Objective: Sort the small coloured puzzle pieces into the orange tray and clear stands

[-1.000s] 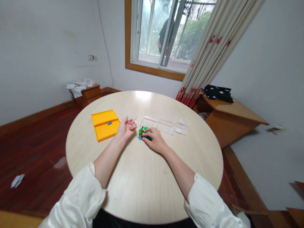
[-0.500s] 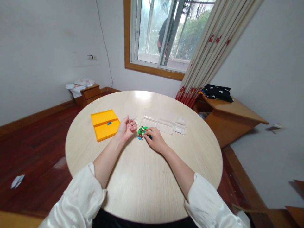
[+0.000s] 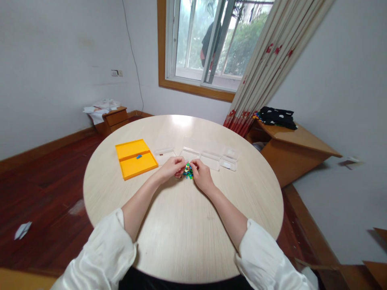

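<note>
A small heap of green, blue and brown pieces lies on the table between my hands, partly covered by them. At its left side my left hand has its fingers curled and pinched together. My right hand bends in from the other side, thumb and fingertips pressed together over the heap. Whatever either hand pinches is too small to make out. Beyond my left hand stands a clear plastic box with a brown piece in it.
A yellow two-part tray with a blue piece lies left on the round table. Behind my right hand are clear open boxes, one holding something white. A wooden cabinet with dark cloth stands right of the table.
My left hand has moved right from beside the heap and turned from palm-up to a pinch close to my right hand. My right hand has shifted slightly right.
</note>
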`<state>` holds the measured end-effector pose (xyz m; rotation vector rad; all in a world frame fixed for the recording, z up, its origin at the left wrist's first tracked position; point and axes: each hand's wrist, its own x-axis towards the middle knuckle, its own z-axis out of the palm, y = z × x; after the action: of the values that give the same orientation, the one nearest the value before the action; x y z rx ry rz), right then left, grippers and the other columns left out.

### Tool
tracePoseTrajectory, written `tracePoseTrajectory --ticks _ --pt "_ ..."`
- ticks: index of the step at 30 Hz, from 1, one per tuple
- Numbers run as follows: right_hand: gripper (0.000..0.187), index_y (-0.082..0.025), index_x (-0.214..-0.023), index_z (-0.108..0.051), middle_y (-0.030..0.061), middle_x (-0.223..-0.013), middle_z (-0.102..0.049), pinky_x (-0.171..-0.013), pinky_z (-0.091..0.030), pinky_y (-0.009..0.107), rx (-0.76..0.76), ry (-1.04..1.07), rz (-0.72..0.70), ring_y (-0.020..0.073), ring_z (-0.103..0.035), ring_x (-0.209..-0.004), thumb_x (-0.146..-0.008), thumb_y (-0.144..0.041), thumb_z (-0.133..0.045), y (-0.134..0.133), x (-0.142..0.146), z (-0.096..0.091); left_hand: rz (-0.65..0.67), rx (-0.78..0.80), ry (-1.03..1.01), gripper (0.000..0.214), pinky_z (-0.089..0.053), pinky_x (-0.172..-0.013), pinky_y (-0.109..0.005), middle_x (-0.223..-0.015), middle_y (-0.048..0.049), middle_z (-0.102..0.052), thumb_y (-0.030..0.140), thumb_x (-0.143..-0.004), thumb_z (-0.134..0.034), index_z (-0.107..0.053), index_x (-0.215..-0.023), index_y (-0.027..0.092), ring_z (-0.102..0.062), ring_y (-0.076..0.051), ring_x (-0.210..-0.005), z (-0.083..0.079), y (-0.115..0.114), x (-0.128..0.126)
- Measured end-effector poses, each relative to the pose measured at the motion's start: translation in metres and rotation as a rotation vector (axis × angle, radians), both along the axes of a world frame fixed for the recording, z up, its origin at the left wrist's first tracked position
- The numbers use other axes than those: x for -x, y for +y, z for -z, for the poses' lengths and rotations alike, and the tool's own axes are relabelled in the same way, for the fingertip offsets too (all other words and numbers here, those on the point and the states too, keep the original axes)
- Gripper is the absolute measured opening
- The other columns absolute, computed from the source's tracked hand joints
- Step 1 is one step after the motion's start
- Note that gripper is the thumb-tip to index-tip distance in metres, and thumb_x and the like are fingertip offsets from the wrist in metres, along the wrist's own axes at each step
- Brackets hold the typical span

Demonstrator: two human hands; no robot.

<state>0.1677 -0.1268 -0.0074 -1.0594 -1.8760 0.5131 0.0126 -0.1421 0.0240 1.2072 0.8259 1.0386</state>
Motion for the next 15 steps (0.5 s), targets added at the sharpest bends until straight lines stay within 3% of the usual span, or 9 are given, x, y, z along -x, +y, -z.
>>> tracePoseTrajectory --ticks 15 --pt "0.016 -0.018 -0.086 -0.061 0.0046 -0.08 -0.066 -0.066 -0.047 0.029 -0.043 0.101 0.024 0.0171 -0.061 -0.075 -0.083 -0.031 -0.052 0.0009 0.0007 -0.0004 -0.032 0.065 0.067 0.042 -0.028 -0.034 -0.017 -0.039 0.0055 -0.04 0.052 -0.081 -0.056 -0.05 -0.064 0.015 -0.031 -0.005 -0.033 0.0047 0.005 0.0012"
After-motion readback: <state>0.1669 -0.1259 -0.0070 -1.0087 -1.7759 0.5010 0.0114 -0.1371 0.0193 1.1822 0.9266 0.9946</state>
